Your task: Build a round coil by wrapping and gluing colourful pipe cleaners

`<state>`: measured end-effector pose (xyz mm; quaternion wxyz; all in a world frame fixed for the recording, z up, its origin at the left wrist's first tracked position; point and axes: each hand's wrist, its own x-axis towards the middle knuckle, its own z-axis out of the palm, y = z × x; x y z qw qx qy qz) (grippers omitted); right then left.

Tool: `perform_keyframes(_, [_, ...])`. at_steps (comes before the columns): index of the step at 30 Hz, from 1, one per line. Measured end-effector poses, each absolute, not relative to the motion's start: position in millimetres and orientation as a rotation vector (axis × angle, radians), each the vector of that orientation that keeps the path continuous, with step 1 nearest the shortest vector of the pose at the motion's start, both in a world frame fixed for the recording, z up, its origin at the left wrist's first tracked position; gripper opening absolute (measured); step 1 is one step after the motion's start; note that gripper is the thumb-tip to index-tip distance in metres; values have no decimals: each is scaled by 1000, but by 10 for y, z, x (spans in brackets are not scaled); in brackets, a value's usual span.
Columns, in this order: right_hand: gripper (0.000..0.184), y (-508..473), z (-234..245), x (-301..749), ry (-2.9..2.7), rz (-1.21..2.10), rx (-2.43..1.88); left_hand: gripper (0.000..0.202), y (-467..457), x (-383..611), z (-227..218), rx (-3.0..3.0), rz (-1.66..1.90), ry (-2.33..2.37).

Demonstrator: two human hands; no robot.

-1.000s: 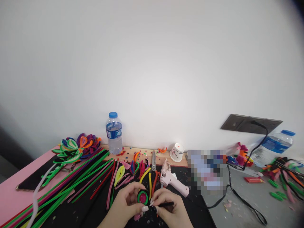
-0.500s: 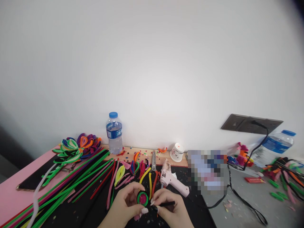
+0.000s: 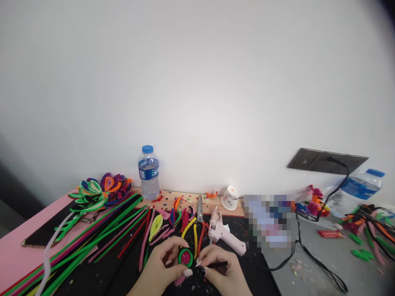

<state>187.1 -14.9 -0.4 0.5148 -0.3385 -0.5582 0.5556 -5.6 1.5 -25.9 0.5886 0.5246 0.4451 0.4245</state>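
- Landmark: one pale pink glue gun (image 3: pixel 224 236), lying on its side on a black mat.
- Round piece (image 3: pixel 185 257), green-rimmed with a pink centre: held up to the left of the glue gun and nearer the wearer.
- Left hand (image 3: pixel 163 264): fingers curled, thumb and fingertips closed around the round piece's edge.
- Right hand (image 3: pixel 226 274): just in front of the glue gun; fingers drawn together in a pinch on a slim black piece (image 3: pixel 218 264), its exact nature too small to tell.
- Condition of work: green rim and pink centre appeared already assembled; the black piece was apart from them, so any joining of it seemed not yet done. How much else was left could not be told.
- Scissors (image 3: pixel 200 207): beyond the glue gun, slightly left, unheld.
- Yellow strips (image 3: pixel 195 238): left of the glue gun, near both hands.
- Finished-looking fuzzy flowers (image 3: pixel 92 191): well left of the glue gun.
- Paper cup (image 3: pixel 230 198), upside down: behind the glue gun.
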Motion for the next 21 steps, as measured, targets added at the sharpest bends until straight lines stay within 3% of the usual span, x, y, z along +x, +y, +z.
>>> perform_keyframes(14, [15, -142, -120, 1885, -1364, 1317, -881, 32, -3, -46, -269, 1199, 1003, 883])
perform_keyframes(21, [3, -144, 1, 1911, -1390, 1368, -861, 31, -42, 5, -208, 1148, 1021, 886])
